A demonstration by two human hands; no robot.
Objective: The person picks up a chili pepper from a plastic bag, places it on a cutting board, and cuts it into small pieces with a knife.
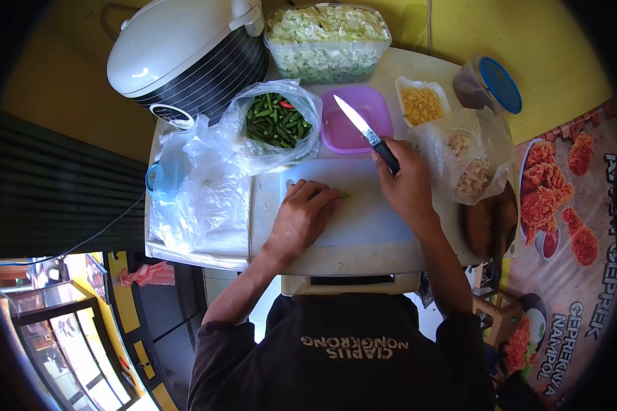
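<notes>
At the middle of the frame a white cutting board (353, 219) lies on the table, and the person's left hand (301, 218) rests on it with fingers curled down over a small green piece (345, 195) that shows only at the fingertips; what it is cannot be told. Just right of it the right hand (408, 185) is clenched around the dark handle of a knife (367, 132), whose pale, pointed blade is lifted and slants toward the upper left, its tip over a shallow purple container (373, 103) that looks nearly empty. Left of that container an open clear plastic bag (253, 147) holds green chillies (277, 122) with one red among them. At the top centre a clear plastic tub (328, 65) is heaped with chopped pale green cabbage. Right of the purple container a small white tray (408, 85) holds yellow kernels, and another clear bag (490, 147) below it holds pale shredded pieces. A tub with a blue lid (499, 83) stands in the upper right, and a white rice cooker (185, 51) fills the upper left
</notes>
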